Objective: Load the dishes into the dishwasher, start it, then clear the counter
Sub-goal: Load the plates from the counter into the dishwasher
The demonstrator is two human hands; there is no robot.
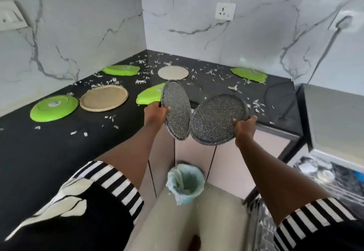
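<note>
My left hand grips the edge of a dark speckled plate, tilted nearly upright. In my right hand is a second speckled plate, held by its rim and tilted toward me. The two plates meet at their lower edges, in the air above a small bin lined with a pale bag. On the black counter lie several green plates, a tan plate and a pale plate, amid scattered white scraps. The open dishwasher rack shows at the lower right.
Marble walls meet in a corner behind the counter, with a socket on the right wall. A grey appliance top stands at the right past the counter's end. Cabinet doors sit below the counter behind the bin.
</note>
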